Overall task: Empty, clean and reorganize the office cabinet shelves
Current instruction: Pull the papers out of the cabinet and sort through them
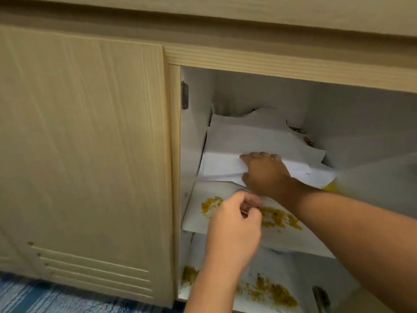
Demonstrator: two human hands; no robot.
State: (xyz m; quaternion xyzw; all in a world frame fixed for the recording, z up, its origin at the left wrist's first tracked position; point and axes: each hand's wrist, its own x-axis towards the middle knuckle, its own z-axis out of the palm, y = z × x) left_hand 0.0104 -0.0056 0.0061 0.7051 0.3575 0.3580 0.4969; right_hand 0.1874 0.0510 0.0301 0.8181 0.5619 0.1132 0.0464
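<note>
We are early in the job, by our reading: nothing looks emptied or cleaned yet. Nearest us, the lower shelf carries yellow-brown stains and what seems a sheet of paper; it has not been wiped.

Just above, our left hand hovers at the front edge of the upper shelf, fingers curled with thumb and forefinger pressed together. Whether it pinches a corner of paper we cannot tell. The same stains spread across that shelf's front, so cleaning is all still ahead.

Farther in, our right hand reaches over the left and grips the near edge of the paper stack, fingers curled over the top sheets and thumb below. The stack lies flat on the upper shelf, inside the open compartment, against its left wall. Its long axis runs roughly left to right across the opening, with the sheets loosely fanned and their far corners pointing toward the back right.

Behind the stack, some small dark objects sit at the back right; too small to name. The left door is closed.
</note>
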